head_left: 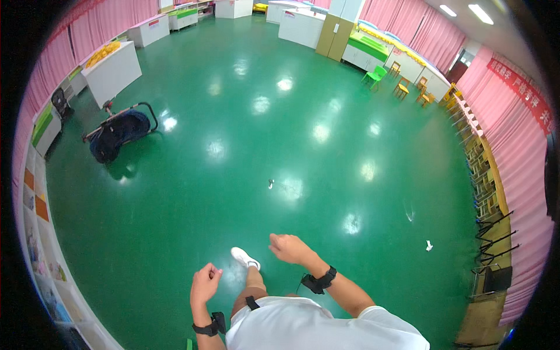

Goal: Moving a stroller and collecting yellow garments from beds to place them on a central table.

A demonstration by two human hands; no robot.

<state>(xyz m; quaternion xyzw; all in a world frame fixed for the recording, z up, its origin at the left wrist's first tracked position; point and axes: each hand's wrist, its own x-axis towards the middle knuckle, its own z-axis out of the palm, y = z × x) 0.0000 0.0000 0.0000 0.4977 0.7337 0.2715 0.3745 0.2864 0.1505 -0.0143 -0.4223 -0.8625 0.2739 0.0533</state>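
Left hand (205, 284): raised in front of the torso at near left, fingers curled into a loose fist, thumb against the forefinger; nothing shows in the grasp. A black strap sits on the wrist.
Right hand (290, 248): held forward and slightly higher, back of the hand up, fingers bent downward. The palm is hidden, so whether it is clenched or released cannot be told. It also wears a black wrist strap.
White shoe (245, 257): the thing nearest both hands; it is planted on the green floor (245, 134) between and just below them, toe pointing far-left.
Small floor scrap (270, 184): lies ahead of the shoe, well apart from both hands, beside a ceiling-light reflection.
White scrap (429, 245): on the floor at right, well apart from the right hand.
Dark stroller (116, 131): tipped on the floor at far left, near a white counter (114, 73).
Stacked chairs (481, 175): line the right wall below pink curtains.
Step in hand, as judged: a stride across open floor with nothing carried.
Method, as judged: place each foot flat, since the floor looks glossy; keep both arms free for balance; hold a line between the stroller and the chairs; watch for scraps underfoot.
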